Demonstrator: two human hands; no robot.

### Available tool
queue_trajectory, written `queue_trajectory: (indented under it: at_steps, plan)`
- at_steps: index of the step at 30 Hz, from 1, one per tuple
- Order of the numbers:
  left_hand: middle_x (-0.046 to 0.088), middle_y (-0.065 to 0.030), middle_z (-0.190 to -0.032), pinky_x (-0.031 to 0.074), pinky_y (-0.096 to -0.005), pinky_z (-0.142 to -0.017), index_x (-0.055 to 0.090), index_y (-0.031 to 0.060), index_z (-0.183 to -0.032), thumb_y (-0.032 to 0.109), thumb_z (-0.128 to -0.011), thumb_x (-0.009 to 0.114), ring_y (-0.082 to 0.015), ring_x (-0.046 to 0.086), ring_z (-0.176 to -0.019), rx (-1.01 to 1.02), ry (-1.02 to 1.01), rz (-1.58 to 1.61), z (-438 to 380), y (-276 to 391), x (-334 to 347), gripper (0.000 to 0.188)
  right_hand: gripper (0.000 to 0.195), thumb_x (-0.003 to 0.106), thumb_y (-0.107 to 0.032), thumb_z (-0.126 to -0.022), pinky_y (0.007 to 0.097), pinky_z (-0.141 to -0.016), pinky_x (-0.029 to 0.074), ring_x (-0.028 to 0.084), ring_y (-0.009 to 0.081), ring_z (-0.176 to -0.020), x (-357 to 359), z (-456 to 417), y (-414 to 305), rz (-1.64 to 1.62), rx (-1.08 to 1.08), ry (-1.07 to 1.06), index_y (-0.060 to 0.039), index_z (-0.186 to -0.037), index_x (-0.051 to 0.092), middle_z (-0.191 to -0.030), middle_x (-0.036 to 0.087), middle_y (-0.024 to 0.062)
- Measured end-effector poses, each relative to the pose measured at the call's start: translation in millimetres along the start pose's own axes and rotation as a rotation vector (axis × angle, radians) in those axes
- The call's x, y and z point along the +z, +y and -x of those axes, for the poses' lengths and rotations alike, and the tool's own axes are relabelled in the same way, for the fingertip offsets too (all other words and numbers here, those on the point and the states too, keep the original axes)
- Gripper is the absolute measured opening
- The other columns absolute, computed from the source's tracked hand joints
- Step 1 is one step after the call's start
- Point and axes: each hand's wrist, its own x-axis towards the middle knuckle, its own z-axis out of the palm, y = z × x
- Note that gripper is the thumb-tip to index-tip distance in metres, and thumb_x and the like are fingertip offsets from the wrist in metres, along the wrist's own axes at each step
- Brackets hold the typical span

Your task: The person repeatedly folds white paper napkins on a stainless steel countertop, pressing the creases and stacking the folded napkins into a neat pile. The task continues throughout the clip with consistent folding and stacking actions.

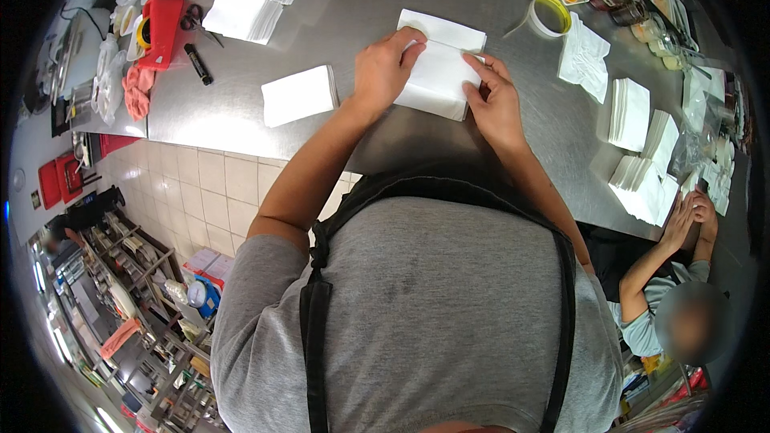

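Observation:
A white folded paper napkin (444,72) lies on top of other white sheets on the steel table, right before me. My left hand (385,66) has its thumb and forefinger pinched at the napkin's upper left edge. On the opposite side my right hand (498,99) grips the right edge, fingers above and thumb below. A flap of white paper (442,27) reaches out beyond the far fold. Left of my left wrist rests a small stack of folded napkins (299,96). What lies beneath the top sheet is mostly covered.
Taller napkin stacks (246,15) stand far left, beside scissors (194,17), a black marker (197,64) and a red tape dispenser (162,30). A yellow-rimmed tub (550,15) and crumpled napkin (583,57) are to the right. Past more stacks (629,114), a co-worker's hands (689,216) work at the table.

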Motion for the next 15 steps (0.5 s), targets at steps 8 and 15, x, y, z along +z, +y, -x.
queue_trajectory:
  at_steps: [8,15]
  plan:
    - [0.073,-0.0072,-0.093,0.055,-0.0402,-0.067,0.072,0.0135,-0.098,0.017,-0.090,0.070,-0.0315,0.070,-0.076,0.112,0.074,-0.047,0.4,-4.8,9.0,0.009,0.047,0.063,0.000,-0.091,0.0313,-0.083,0.051,0.061,0.0174,-0.088,-0.6,-3.2,-0.6,0.189,-0.008,-0.059,-0.0087,-0.137,0.062,-0.140,0.052,0.0103]
    - [0.072,-0.0059,-0.094,0.056,-0.0405,-0.068,0.071,0.0137,-0.098,0.019,-0.092,0.068,-0.0316,0.070,-0.079,0.062,0.009,-0.089,0.7,-1.9,6.7,0.009,0.059,0.060,-0.022,-0.093,0.0567,-0.122,0.016,0.025,0.0435,-0.150,18.7,-2.5,-31.5,0.920,-0.623,-0.168,0.0044,-0.144,0.049,-0.157,0.035,0.0241]
